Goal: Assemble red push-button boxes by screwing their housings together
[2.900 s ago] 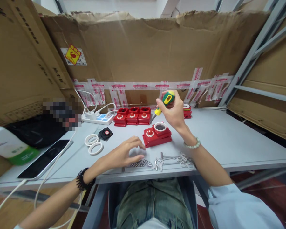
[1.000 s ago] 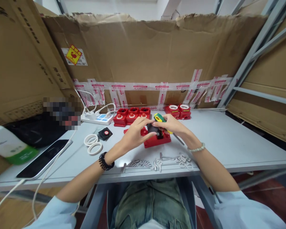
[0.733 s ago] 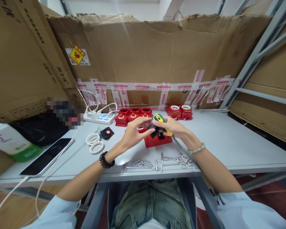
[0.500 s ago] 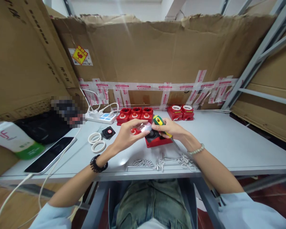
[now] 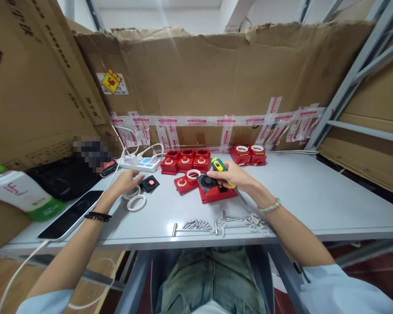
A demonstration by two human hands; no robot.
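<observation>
My right hand (image 5: 231, 175) is closed round a screwdriver (image 5: 218, 165) with a green and yellow handle, its shaft slanting down toward the table. The fingertips also meet a black square part (image 5: 207, 181) with a round centre. That part is tilted above a red housing (image 5: 218, 195). My left hand (image 5: 126, 182) reaches over the white rings (image 5: 136, 203), its fingers stretched toward another black square part (image 5: 149, 183) with a red centre. It partly hides one ring. A white ring (image 5: 194, 174) rests at the red cover (image 5: 185, 183) left of the housing.
Red housings (image 5: 185, 161) stand in a row at the back, two more (image 5: 248, 155) to their right. Screws (image 5: 198, 224) and T-handled metal rods (image 5: 196, 230) lie along the front edge. A power strip (image 5: 142, 163), phone (image 5: 68, 216) and bottle (image 5: 22, 192) are on the left.
My left hand has left the red parts and moved left to the white rings. A white ring now shows at the red cover. My right hand keeps the screwdriver in nearly the same place.
</observation>
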